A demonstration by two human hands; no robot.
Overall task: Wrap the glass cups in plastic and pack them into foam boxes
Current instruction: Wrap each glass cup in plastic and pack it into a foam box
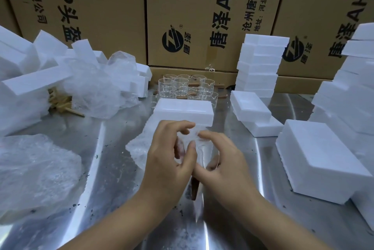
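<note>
Both my hands meet over the steel table [113, 169], working on one glass cup [202, 154] with a brown handle that points toward me. My left hand [170, 152] curls round the cup and the clear plastic wrap [139, 146] that trails off to its left. My right hand [220, 158] holds the cup's other side and pinches the wrap at the top. Just beyond my hands lies a white foam box [184, 111]. Behind it stand several bare glass cups [186, 86] with brown handles.
Foam boxes are stacked at the back right [261, 63] and far right [352, 92], with one large box [315, 158] near my right hand. Loose foam pieces [26, 71] and crumpled plastic [95, 88] fill the left; another plastic heap [36, 173] lies at front left. Cardboard cartons [194, 13] wall the back.
</note>
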